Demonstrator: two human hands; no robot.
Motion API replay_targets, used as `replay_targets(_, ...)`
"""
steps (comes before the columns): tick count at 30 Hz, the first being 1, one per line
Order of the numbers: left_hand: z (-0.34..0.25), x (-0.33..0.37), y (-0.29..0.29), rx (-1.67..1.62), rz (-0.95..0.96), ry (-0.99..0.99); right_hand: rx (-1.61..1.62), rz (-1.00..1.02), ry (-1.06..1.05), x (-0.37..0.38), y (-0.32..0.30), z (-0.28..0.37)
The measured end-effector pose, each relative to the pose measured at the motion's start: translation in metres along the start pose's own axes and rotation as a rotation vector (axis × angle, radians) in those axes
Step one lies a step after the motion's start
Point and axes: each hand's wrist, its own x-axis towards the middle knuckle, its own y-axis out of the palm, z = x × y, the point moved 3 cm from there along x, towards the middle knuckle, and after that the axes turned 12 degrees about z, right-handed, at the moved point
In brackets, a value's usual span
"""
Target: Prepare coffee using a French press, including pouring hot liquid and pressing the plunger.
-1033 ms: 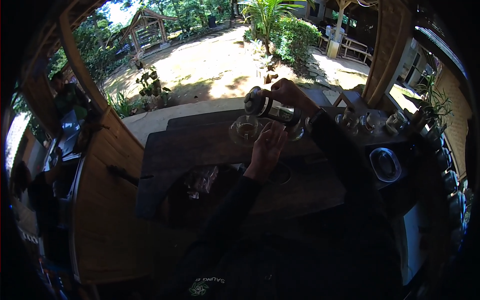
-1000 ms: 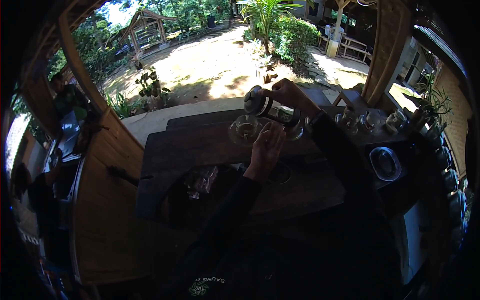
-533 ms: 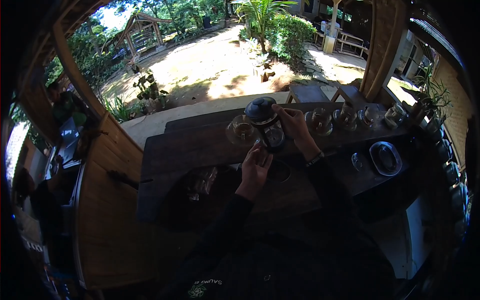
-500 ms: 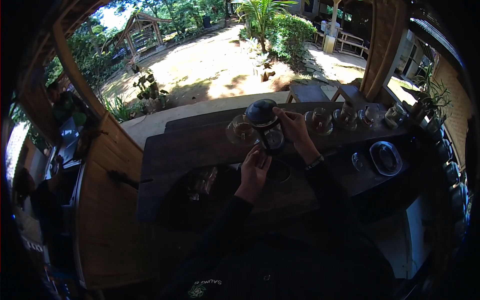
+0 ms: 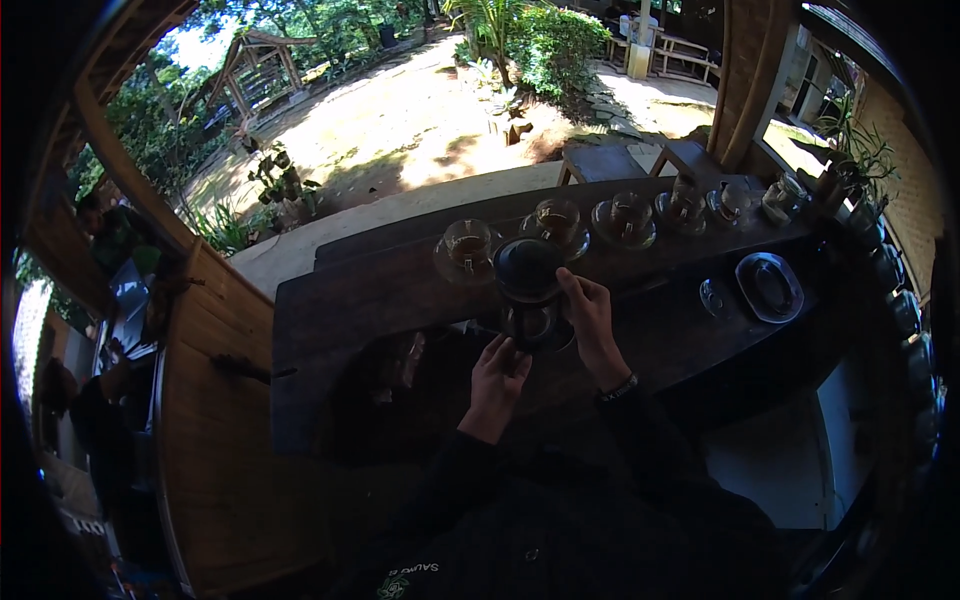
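Note:
In front of me, over the dark wooden table (image 5: 330, 290), is a glass pot with a domed dark lid (image 5: 528, 268), which looks like a French press. My right hand (image 5: 592, 325) is closed on its right side, with thumb and fingers beside the lid. Lower down, my left hand (image 5: 497, 380) has its bent fingers against the pot's lower part, though shade hides the exact contact. Just beyond the pot stand a glass cup on a saucer (image 5: 468, 250) and a second glass cup (image 5: 556, 225).
More glass cups (image 5: 625, 218) on saucers continue rightward along the far edge, ending near a glass jar (image 5: 782, 200). A clear dish (image 5: 770, 287) and a small glass piece (image 5: 712, 293) lie at right. A shiny packet (image 5: 408, 360) lies left. People sit beyond the wooden partition (image 5: 225, 400).
Both hands have brought the pot lower and nearer to me, uncovering the second cup behind it. The lid's top now faces me more. The whole view has shifted slightly.

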Motion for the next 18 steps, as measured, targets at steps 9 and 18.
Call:
replay_targets(9, 0.018, -0.004, -0.015, 0.069, 0.023, -0.065, -0.047, -0.052, 0.014, -0.030, -0.018, -0.019)
replay_targets(18, 0.067, 0.003, 0.010, 0.120, 0.066, -0.264, -0.105, -0.198, -0.019, -0.071, -0.070, -0.006)
